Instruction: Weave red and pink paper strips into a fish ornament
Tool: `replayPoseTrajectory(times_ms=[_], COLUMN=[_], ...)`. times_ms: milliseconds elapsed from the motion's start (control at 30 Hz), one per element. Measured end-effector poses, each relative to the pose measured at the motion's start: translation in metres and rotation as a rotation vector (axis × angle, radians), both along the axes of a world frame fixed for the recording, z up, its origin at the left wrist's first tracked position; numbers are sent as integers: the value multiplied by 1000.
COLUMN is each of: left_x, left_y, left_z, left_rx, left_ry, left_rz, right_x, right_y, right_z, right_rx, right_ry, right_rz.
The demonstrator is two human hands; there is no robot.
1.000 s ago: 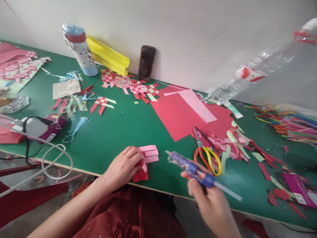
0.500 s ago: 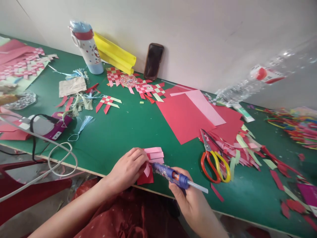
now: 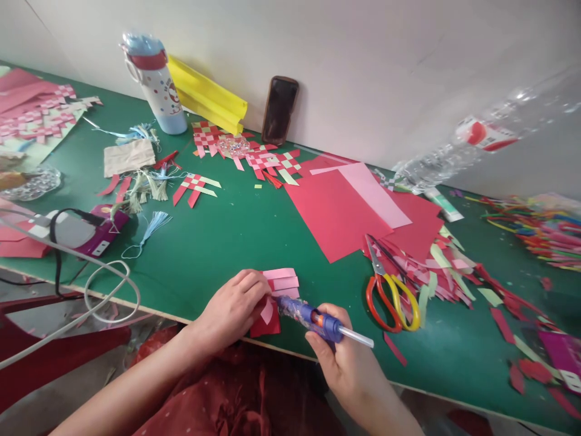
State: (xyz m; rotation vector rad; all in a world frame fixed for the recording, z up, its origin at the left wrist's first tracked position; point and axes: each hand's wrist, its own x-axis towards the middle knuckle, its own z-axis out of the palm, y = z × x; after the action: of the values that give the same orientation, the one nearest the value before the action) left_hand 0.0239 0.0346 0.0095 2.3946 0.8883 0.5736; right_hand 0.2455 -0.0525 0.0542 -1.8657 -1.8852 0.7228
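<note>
My left hand presses down, fingers curled, on a small woven piece of red and pink paper strips at the near edge of the green table. One pink strip end is lifted by my fingers. My right hand grips a blue and purple glue gun with a clear glue stick out the back. Its nozzle points left and touches the paper piece beside my left fingers.
Red-and-yellow scissors lie right of my hands among cut strips. Red and pink sheets lie beyond. At the wall stand a bottle, yellow paper and a phone. A second glue gun with cord is left.
My right hand brought the glue gun from the air on the right down to the paper piece, then held it there. My left hand stayed on the paper.
</note>
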Motion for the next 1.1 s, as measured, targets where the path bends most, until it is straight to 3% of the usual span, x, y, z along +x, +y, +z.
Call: replayPoseTrajectory(times_ms=[267,733,933,1100], left_x=[-1,-1,-1,-1], left_y=[0,0,0,-1], left_z=[-2,-4,-4,-2], left_rx=[-20,-25,1,-2], left_ry=[-9,-9,-23,-14], left_rz=[-21,-13,-19,-4], right_x=[0,-2,-10,-9], right_y=[-5,-2,-2,0], right_z=[-2,3,14,19], right_rx=[-30,29,132,123], right_ry=[30,-118,-227,-267], right_rz=[41,31,118,87])
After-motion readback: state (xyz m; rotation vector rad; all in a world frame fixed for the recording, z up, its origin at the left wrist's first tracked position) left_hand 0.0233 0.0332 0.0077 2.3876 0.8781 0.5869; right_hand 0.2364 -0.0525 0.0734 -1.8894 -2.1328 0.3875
